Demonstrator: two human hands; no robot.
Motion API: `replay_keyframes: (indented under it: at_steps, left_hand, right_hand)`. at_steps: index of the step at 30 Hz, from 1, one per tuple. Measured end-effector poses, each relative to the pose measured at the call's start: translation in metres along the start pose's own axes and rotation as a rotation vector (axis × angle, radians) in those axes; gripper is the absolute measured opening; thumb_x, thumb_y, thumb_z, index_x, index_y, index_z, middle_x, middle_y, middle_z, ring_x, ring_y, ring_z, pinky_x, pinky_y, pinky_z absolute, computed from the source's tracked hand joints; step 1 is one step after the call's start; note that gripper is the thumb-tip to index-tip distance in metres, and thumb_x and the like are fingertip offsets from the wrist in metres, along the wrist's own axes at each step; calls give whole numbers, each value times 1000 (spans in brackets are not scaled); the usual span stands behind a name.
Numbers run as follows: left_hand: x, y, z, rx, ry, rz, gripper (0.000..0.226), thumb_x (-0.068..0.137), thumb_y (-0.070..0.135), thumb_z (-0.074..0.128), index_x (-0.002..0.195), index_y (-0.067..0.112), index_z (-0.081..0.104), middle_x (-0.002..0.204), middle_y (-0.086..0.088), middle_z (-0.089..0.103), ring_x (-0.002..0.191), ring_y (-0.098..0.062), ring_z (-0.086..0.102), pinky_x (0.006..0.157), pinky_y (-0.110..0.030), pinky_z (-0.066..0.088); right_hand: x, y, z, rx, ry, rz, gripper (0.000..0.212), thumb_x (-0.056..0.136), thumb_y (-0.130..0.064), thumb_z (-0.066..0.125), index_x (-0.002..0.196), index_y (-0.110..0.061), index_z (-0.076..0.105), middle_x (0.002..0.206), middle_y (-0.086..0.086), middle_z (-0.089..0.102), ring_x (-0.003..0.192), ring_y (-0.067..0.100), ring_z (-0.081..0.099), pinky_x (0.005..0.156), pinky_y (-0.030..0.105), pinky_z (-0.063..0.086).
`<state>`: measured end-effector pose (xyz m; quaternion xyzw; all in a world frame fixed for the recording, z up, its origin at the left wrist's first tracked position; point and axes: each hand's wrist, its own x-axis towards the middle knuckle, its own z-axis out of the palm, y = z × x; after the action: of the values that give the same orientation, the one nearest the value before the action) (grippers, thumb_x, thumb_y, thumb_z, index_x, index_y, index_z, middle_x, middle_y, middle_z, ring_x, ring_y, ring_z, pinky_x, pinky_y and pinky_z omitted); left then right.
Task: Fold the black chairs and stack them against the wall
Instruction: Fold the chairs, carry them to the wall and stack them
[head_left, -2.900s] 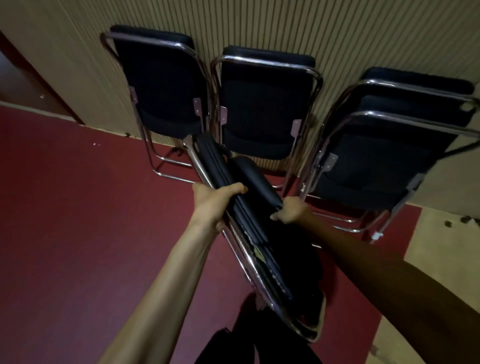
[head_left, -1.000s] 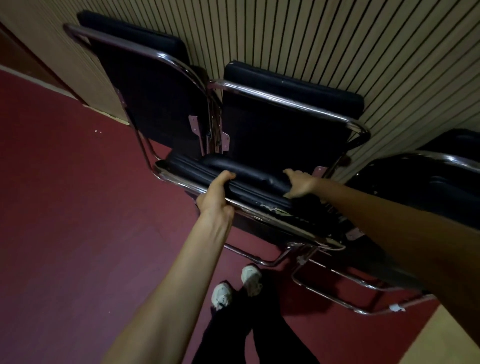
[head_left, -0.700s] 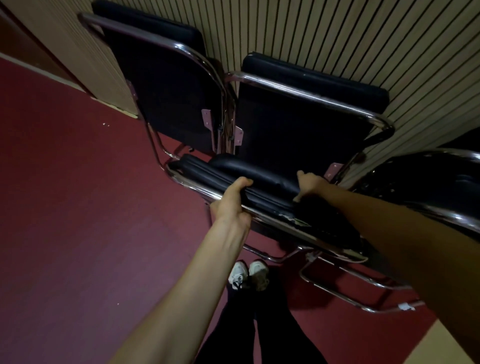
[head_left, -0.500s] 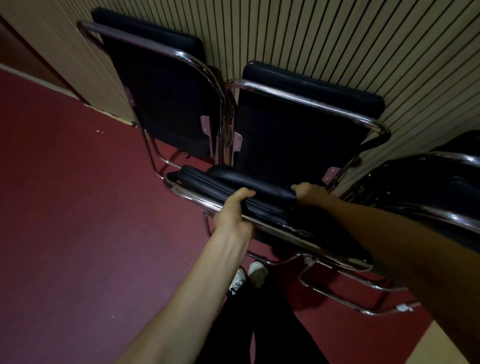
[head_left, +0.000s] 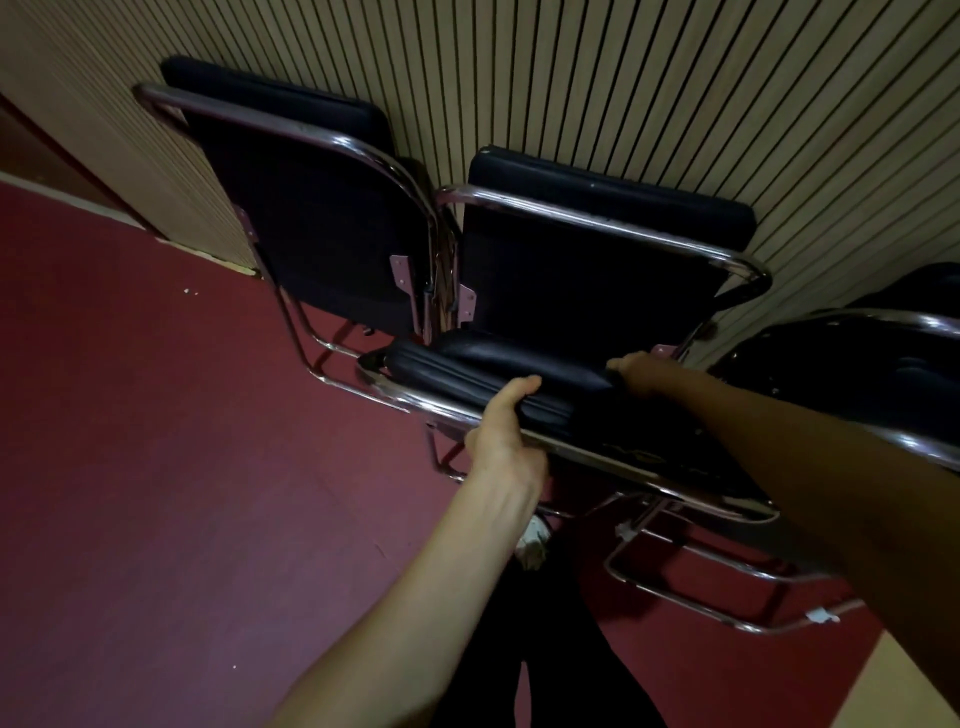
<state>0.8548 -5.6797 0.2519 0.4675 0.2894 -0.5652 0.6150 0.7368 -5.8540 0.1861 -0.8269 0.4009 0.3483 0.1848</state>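
Observation:
I hold a folded black chair (head_left: 467, 366) with a chrome frame in front of the wall. My left hand (head_left: 501, 436) grips its padded edge and chrome tube from the near side. My right hand (head_left: 641, 371) grips the far side of the padding. Behind it two folded black chairs lean on the slatted wall, one at the left (head_left: 311, 228) and one in the middle (head_left: 587, 260). A further stack of chairs (head_left: 857, 374) leans at the right, partly hidden by my right arm.
The slatted beige wall (head_left: 623, 78) runs across the top. Red carpet (head_left: 156, 467) covers the floor at the left. Chrome floor rails (head_left: 691, 597) of the right chairs lie near my shoes (head_left: 532, 545). A beige floor strip (head_left: 914, 680) shows at the bottom right.
The held chair has swung from edge-on to lying across in front of the middle leaning chair, and I have stepped closer to the wall. Both hands keep their grip.

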Motion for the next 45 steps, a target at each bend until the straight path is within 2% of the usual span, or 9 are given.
replay_keyframes:
  at_steps: [4,8,13,17,24,29,33,39,45]
  left_hand:
    - [16,9,23,59,-4,17,103,33,6,88,131,6,55,115,-18,68,100,-39,68,76,-58,55]
    - [7,16,54,227,-49,90,50,82,13,66,130,2,53,128,-18,59,112,-33,61,91,-45,54]
    - [24,38,92,349,46,-60,52,70,10,70,121,5,62,118,-12,66,94,-35,66,52,-50,54]
    - [26,43,116,404,18,-51,15,87,20,64,92,6,66,87,-14,72,83,-33,63,88,-45,49]
    - [41,49,130,373,20,-81,14,83,21,67,80,8,62,73,-11,67,71,-29,62,89,-40,51]
    - [48,47,124,331,-29,-48,13,82,18,66,94,15,62,103,-3,69,81,-26,64,82,-41,53]
    - [55,47,117,285,-12,-21,8,83,17,67,88,14,62,90,-6,68,77,-28,64,62,-44,50]
    - [56,77,118,349,1,6,15,90,20,66,79,10,61,81,-8,66,77,-26,61,93,-42,48]
    - [50,66,107,388,-1,-12,18,90,19,66,77,10,56,76,-6,61,72,-24,58,80,-43,43]
  right_hand:
    - [-10,6,-32,228,0,-29,56,87,-29,68,134,-6,48,135,13,51,122,28,50,97,28,39]
    - [-29,6,-63,438,54,-105,39,91,-35,61,121,-10,63,126,7,59,115,21,53,95,26,38]
    - [-62,18,-84,578,92,-109,52,94,-49,49,128,-12,60,133,4,55,121,20,50,102,26,35]
    - [-73,34,-80,618,105,-166,63,81,-62,59,132,-26,52,129,-4,52,118,16,50,97,26,38]
    - [-56,34,-60,321,441,-194,87,73,-46,75,146,-22,33,147,0,41,130,16,42,102,24,36]
    - [-55,41,-62,351,395,-238,88,73,-41,77,147,-22,33,150,-1,38,135,15,37,109,24,30]
    - [-48,41,-68,311,386,-286,85,71,-43,78,143,-23,38,144,-5,46,129,15,44,105,30,35]
    - [-32,18,-94,194,365,-232,90,68,-63,71,143,-27,36,138,-3,51,123,23,49,96,35,33]
    - [-46,16,-77,289,378,-182,90,64,-55,79,141,-28,42,137,-2,54,123,19,51,98,28,39]
